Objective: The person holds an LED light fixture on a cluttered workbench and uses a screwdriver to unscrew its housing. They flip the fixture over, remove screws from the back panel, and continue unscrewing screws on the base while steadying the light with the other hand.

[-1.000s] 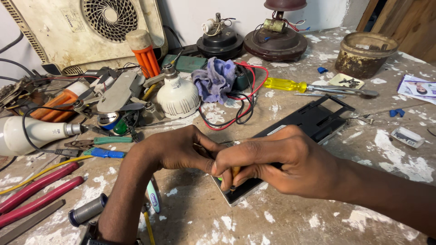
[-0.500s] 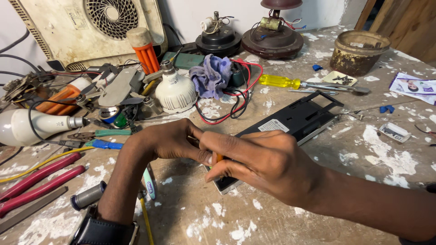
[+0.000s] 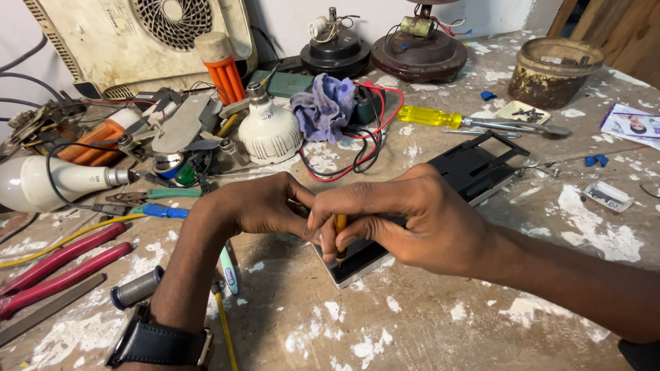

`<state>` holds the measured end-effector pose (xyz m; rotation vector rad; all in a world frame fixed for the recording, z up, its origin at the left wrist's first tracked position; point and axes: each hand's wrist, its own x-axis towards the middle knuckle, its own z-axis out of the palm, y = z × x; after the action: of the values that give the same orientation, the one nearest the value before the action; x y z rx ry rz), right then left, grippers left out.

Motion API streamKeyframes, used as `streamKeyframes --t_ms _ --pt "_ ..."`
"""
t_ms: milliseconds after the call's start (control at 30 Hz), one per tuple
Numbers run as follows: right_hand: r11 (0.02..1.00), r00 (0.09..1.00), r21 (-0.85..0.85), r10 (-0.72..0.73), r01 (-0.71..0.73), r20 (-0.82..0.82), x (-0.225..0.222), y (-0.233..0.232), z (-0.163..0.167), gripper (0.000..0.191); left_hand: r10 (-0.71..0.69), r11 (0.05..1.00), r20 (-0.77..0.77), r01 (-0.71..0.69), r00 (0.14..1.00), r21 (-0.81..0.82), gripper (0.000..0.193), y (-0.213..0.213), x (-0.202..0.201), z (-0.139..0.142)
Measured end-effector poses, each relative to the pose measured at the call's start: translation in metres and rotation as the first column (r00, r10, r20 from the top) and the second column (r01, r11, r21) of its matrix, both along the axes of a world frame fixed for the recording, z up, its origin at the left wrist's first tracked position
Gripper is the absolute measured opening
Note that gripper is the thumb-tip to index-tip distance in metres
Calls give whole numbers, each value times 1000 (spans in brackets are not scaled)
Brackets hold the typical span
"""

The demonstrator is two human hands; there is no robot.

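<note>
**Small screwdriver down on the black panel**

Our left hand point(image 3: 258, 206) closes on the near-left end of the long black panel point(image 3: 474, 168) and steadies it on the paint-spattered workbench point(image 3: 412, 323). Our right hand point(image 3: 405, 220), touching the left, is clamped on a small orange-handled screwdriver point(image 3: 339, 237), held upright with its tip down at that same near end. The panel runs away from the right hand, up and to the right. We judge the work to be mid-step: the tip is seated, but our fingers hide the screw, so we cannot tell how far it is turned.

Left of the left hand lie red-handled pliers point(image 3: 58, 264) and a white lamp bulb point(image 3: 41, 182). Beyond both hands stand an LED bulb point(image 3: 269, 130), a purple cloth point(image 3: 323, 103) and red and black wires point(image 3: 364, 148). Beyond the right hand lies a yellow-handled screwdriver point(image 3: 430, 115). Nothing crowds the panel's near end.
</note>
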<state>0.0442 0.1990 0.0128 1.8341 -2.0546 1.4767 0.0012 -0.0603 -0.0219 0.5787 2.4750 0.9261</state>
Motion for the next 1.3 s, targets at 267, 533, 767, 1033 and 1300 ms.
streamKeyframes --t_ms 267,533,767,1033,1300 --pt "981 953 -83 -188 173 -237 1 4 -7 51 70 997 31 -69 997 -37 45 6 8 7" --pt "996 972 -36 -91 85 -215 -3 1 -9 55 101 981 -8 -101 995 -167 44 7 11 7" --pt "996 998 84 45 -42 -34 -3 -3 -5 41 3 1000 -22 -4 1000 -27 45 2 2 0" --pt "979 895 -115 -201 169 -397 5 -8 -12 46 48 999 21 -47 999 -25 47 2 3 0" --pt "960 851 -178 -275 217 -447 5 -3 -17 67 71 995 1 -71 997 -74 52 6 11 7"
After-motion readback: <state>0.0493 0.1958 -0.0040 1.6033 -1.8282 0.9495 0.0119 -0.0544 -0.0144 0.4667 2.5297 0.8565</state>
